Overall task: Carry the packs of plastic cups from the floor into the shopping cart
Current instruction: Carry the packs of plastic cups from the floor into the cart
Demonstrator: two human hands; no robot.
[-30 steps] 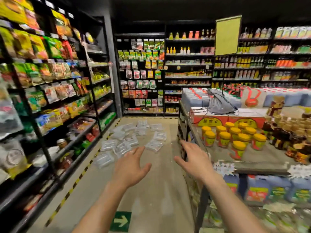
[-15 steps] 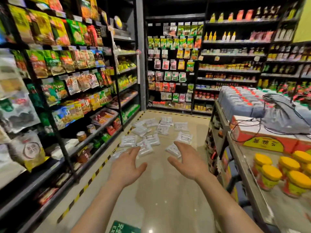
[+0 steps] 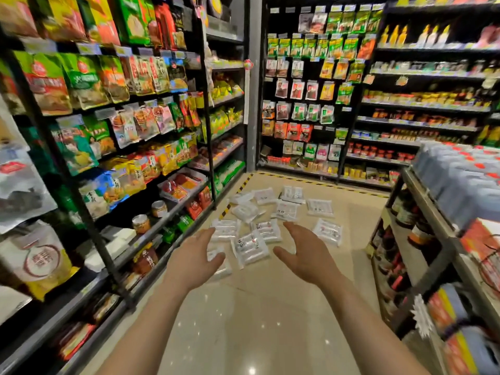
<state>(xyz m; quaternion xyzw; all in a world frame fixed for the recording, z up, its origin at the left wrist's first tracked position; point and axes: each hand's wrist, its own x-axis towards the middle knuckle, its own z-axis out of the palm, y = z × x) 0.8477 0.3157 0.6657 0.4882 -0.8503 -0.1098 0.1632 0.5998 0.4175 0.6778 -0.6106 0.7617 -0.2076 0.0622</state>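
Approach step, by my reading: left hand (image 3: 193,259) and right hand (image 3: 307,254) reach forward with fingers spread, empty, toward packs of plastic cups (image 3: 250,246) scattered on floor (image 3: 270,307); next comes stooping to grasp one

Almost nothing reads cleanly. The packs of plastic cups (image 3: 250,246) carry small dark print on white labels, too blurred to make out. A white bag (image 3: 93,198) on the left shelves shows two large dark Chinese characters, perhaps 金鸽. A pale sack (image 3: 40,259) bears a red ring emblem with illegible characters. The shelf-edge price tags (image 3: 89,47) are smeared.
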